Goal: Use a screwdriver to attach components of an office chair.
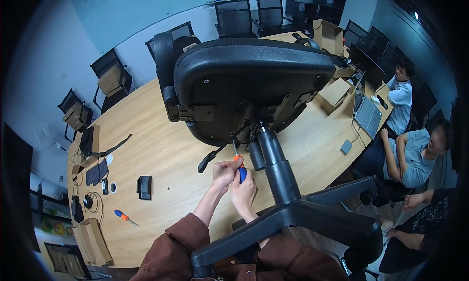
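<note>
Where the office chair (pixel 222 95) is concerned, work judged part-done

While the chair stands tipped over the bench (pixel 166 159), its underside faces me. My hands are together, both clamped on one screwdriver (pixel 243 174): left hand (pixel 225 172) toward the orange part, right hand (pixel 244 190) lower, about the blue end. The shaft points up to the mechanism (pixel 247 116) under the seat, near a black lever (pixel 206 162); contact at the tip cannot be confirmed.

Done, as far as visible: the column (pixel 274 156) appears joined to both mechanism and base (pixel 295 215), and screw heads (pixel 205 81) sit in the underside. Outstanding, in my judgement: the fixing at the mechanism. Whether it is being tightened or loosened, I cannot tell. A second screwdriver (pixel 122 216) lies unheld on the bench.
</note>
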Demonstrator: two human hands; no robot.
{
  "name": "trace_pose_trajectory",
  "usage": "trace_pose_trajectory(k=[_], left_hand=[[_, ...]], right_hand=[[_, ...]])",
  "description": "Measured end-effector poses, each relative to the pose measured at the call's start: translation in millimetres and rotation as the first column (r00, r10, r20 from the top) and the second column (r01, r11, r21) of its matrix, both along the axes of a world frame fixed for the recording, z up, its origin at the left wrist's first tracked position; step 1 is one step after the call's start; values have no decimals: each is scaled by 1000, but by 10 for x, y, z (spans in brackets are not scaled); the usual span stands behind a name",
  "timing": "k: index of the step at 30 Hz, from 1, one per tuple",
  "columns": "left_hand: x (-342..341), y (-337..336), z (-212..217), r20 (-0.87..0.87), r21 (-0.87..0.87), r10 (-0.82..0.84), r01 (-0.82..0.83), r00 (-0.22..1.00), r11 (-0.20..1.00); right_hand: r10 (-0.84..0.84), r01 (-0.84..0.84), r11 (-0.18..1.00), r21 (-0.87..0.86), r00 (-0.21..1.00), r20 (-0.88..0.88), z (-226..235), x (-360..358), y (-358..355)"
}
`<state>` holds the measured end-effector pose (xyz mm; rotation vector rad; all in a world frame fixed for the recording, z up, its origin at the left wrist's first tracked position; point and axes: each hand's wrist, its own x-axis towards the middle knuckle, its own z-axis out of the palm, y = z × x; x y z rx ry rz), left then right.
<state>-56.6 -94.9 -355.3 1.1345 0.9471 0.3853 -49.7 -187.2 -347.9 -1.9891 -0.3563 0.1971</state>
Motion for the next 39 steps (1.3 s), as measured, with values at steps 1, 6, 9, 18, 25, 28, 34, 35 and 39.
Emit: trace_pose_trajectory(k=[1, 6, 9, 18, 25, 28, 34, 35, 39], left_hand=[[-1, 8, 17, -14, 10, -45, 45, 999, 999], [-6, -59, 73, 99, -181, -38, 55, 994, 982], [2, -126, 76, 46, -182, 22, -13, 999, 983], [53, -168, 165, -28, -75, 114, -116, 993, 990], [59, -161, 235, -62, -65, 119, -122, 991, 990], [55, -151, 233, -67, -70, 114, -119, 991, 990], [36, -138, 242, -111, -67, 90, -98, 990, 993], [35, -138, 247, -152, -75, 81, -93, 985, 993], [33, -131, 269, -122, -39, 68, -74, 990, 997]], right_hand=[[-3, 2, 998, -65, 1000, -18, -11, 29, 9], [-10, 13, 999, 42, 996, -88, -67, 87, 58], [-16, 29, 992, 123, 994, -111, -90, 104, 73], [25, 129, 937, 325, 902, -430, -50, 157, 96], [113, 271, 886, 377, 662, -741, 56, 199, 77], [128, 299, 871, 389, 626, -769, 92, 205, 79], [200, 343, 840, 420, 525, -828, 132, 228, 54], [221, 341, 840, 421, 494, -841, 138, 232, 47], [246, 352, 831, 431, 463, -851, 164, 237, 40]])
